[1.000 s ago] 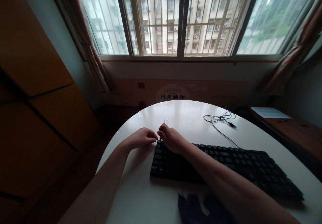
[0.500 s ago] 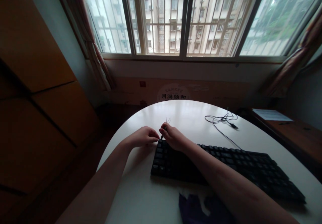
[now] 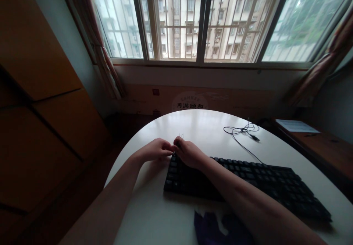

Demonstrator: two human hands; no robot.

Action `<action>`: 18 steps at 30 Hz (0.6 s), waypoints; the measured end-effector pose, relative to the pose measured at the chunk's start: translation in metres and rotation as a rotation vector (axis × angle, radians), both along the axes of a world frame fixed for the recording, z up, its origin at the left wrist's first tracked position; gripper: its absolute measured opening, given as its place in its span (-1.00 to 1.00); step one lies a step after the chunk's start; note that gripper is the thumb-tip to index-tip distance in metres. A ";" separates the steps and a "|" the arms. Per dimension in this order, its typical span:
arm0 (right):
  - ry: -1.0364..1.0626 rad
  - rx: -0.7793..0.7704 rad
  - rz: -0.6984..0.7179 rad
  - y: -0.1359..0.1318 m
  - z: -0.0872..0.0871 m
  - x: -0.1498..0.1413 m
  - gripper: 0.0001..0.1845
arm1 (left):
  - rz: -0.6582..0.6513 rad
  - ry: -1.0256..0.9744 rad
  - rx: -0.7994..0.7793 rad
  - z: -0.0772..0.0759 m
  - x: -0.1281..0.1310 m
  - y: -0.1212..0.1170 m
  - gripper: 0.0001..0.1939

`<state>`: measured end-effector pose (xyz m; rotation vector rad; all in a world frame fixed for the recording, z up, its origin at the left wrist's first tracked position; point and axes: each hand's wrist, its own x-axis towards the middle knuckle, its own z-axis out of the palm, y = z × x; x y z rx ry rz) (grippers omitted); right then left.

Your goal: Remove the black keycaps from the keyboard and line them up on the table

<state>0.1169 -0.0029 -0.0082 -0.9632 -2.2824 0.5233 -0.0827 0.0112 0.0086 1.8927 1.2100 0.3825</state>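
A black keyboard [image 3: 275, 186] lies at a slant on the round white table. Over its far left corner, my right hand [image 3: 187, 151] is closed around a small keycap puller [image 3: 180, 136], whose thin wire prongs stick up past the fingers. The puller's lower end is hidden by my fingers at the corner key. My left hand [image 3: 157, 149] rests just left of that corner, thumb and fingers drawn together, their tips against or right beside the right fingertips. What the left fingers pinch, if anything, cannot be made out.
A thin black cable [image 3: 239, 131] with a USB plug [image 3: 255, 138] lies coiled behind the keyboard. Dark purple cloth [image 3: 209, 226] sits at the near edge. Right of the table stands a brown desk [image 3: 325, 146] with paper [image 3: 298, 125] on it.
My right hand has lowered slightly and shifted left with the puller, closing the gap to my left fingertips. The puller's lower shaft, visible before, is now covered.
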 end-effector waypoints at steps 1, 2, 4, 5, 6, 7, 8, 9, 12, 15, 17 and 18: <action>0.026 -0.003 -0.010 0.002 -0.002 0.000 -0.86 | 0.008 0.005 -0.009 0.002 0.001 -0.001 -0.67; 0.049 -0.004 -0.011 0.003 -0.003 0.000 -0.86 | 0.016 0.014 -0.018 0.004 0.002 -0.002 -0.66; 0.128 -0.017 -0.030 0.007 -0.007 0.000 -0.84 | 0.032 0.024 -0.027 0.009 0.004 -0.004 -0.61; 0.190 -0.036 -0.055 0.010 -0.008 0.000 -0.82 | 0.040 0.020 -0.021 0.012 0.005 -0.005 -0.60; 0.256 -0.060 -0.084 0.011 -0.009 -0.001 -0.80 | 0.047 0.015 -0.008 0.013 0.006 -0.005 -0.59; 0.312 -0.084 -0.106 0.013 -0.010 -0.001 -0.78 | 0.055 0.011 0.010 0.015 0.006 -0.005 -0.58; 0.351 -0.106 -0.117 0.014 -0.011 -0.001 -0.76 | 0.063 0.011 0.026 0.015 0.007 -0.005 -0.58; 0.368 -0.124 -0.115 0.015 -0.011 -0.001 -0.76 | 0.071 0.012 0.041 0.015 0.007 -0.004 -0.58; 0.356 -0.147 -0.088 0.014 -0.010 -0.002 -0.77 | 0.085 -0.023 0.070 0.011 0.007 -0.001 -0.58; 0.340 -0.117 -0.071 0.010 -0.007 -0.002 -0.79 | 0.064 -0.092 0.070 0.007 0.009 0.000 -0.61; 0.324 -0.088 -0.069 0.008 -0.006 -0.001 -0.80 | 0.065 -0.112 0.054 0.005 0.010 0.000 -0.65; 0.319 -0.083 -0.077 0.008 -0.005 -0.001 -0.80 | 0.076 -0.121 0.046 0.005 0.010 0.000 -0.67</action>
